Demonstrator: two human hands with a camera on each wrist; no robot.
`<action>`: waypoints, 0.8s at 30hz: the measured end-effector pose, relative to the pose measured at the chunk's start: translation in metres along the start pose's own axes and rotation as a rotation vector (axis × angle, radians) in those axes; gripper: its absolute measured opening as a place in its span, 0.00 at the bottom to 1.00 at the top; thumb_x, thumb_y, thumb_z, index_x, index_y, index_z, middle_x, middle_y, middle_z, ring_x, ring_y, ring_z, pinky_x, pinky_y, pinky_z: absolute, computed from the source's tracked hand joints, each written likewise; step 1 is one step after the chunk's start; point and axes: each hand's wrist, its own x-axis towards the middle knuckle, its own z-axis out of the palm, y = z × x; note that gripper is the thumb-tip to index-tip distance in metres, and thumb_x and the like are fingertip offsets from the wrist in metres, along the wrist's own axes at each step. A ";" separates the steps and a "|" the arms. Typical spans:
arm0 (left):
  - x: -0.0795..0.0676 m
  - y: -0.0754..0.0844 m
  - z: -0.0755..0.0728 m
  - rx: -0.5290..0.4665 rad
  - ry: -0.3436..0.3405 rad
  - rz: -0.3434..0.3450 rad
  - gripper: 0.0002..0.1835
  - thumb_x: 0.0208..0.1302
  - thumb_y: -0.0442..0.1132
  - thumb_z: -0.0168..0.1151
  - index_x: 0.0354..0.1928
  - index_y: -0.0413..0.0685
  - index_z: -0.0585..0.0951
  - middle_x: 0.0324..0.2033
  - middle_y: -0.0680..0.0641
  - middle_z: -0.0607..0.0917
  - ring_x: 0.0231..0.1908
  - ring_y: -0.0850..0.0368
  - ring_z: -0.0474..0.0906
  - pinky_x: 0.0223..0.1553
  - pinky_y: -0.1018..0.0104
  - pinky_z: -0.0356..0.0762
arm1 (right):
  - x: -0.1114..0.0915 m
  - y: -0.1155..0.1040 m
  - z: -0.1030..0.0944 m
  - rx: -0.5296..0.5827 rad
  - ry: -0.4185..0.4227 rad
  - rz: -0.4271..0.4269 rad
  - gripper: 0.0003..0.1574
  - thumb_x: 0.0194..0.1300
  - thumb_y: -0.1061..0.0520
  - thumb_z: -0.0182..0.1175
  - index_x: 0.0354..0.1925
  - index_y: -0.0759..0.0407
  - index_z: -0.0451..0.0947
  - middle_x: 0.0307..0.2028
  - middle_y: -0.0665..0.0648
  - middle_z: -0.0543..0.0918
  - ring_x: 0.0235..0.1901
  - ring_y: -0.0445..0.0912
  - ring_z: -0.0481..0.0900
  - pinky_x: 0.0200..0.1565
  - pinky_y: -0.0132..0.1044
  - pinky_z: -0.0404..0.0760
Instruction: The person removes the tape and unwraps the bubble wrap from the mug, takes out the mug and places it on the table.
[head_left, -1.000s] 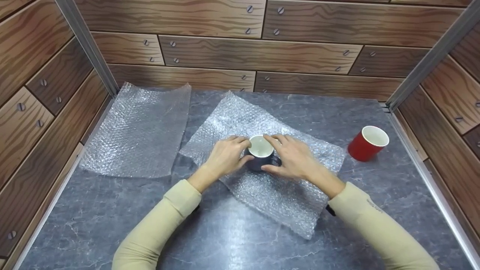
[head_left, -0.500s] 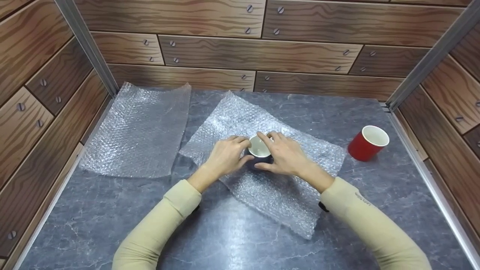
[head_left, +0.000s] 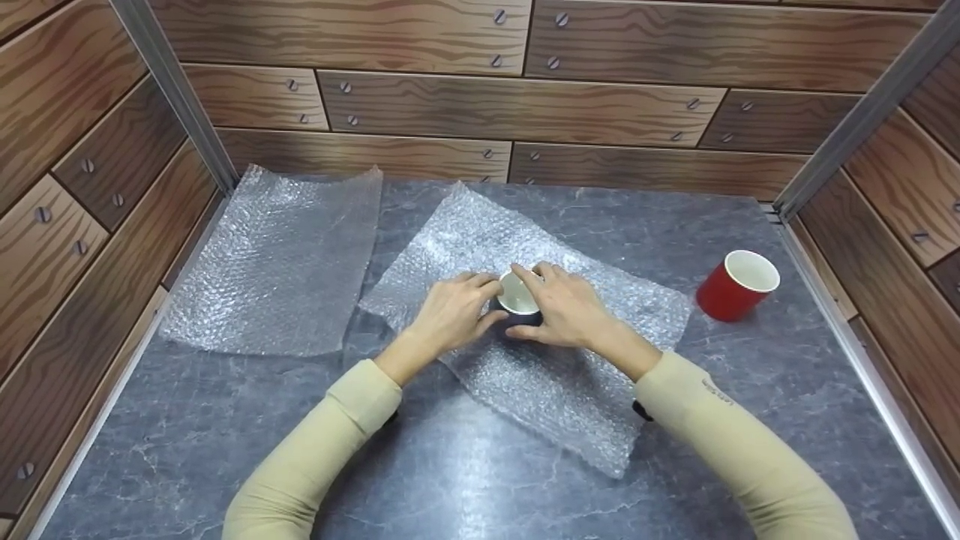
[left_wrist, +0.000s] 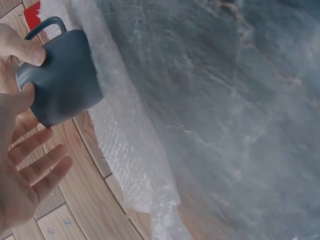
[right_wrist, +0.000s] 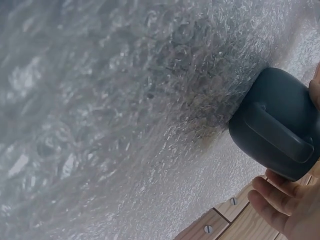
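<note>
A dark blue mug (head_left: 519,318) with a white inside stands upright on a sheet of bubble wrap (head_left: 555,394), which lies askew in mid-table. My left hand (head_left: 454,311) holds the mug's left side between thumb and fingers. In the left wrist view, several fingers (left_wrist: 52,175) of that hand spread away from the wall. From the right, my right hand (head_left: 570,307) grips the mug, thumb in front and fingertips at the rim. This hand hides the mug's handle (right_wrist: 277,132) in the head view; the right wrist view shows it.
Another bubble wrap sheet (head_left: 274,262) lies flat at the back left. A red mug (head_left: 727,292) with a white inside stands on the right, beyond the middle sheet's corner. Wood-patterned walls (head_left: 420,105) enclose the grey marbled table (head_left: 187,450) on three sides.
My right hand has moved left and closer round the dark blue mug, covering the handle in the head view. The mug has shifted slightly left; my left hand has stayed in place.
</note>
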 end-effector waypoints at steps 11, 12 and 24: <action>-0.016 -0.006 0.003 -0.037 -0.026 0.005 0.32 0.69 0.57 0.69 0.69 0.52 0.74 0.61 0.46 0.87 0.58 0.45 0.87 0.47 0.51 0.91 | 0.000 -0.001 0.000 0.000 0.013 0.018 0.66 0.55 0.22 0.71 0.79 0.53 0.62 0.59 0.68 0.80 0.54 0.61 0.84 0.46 0.58 0.90; -0.018 -0.006 0.003 -0.030 -0.029 0.003 0.34 0.69 0.58 0.69 0.70 0.52 0.73 0.61 0.46 0.88 0.58 0.45 0.87 0.48 0.51 0.91 | 0.000 -0.001 0.000 0.000 0.015 0.019 0.66 0.55 0.21 0.70 0.79 0.52 0.62 0.59 0.68 0.81 0.54 0.61 0.84 0.46 0.58 0.90; -0.037 -0.006 0.007 0.062 -0.180 -0.054 0.37 0.66 0.66 0.68 0.68 0.51 0.76 0.64 0.45 0.85 0.63 0.41 0.83 0.50 0.46 0.90 | 0.000 0.000 0.000 0.007 0.008 0.022 0.67 0.54 0.21 0.71 0.79 0.52 0.62 0.57 0.68 0.81 0.54 0.61 0.84 0.49 0.59 0.89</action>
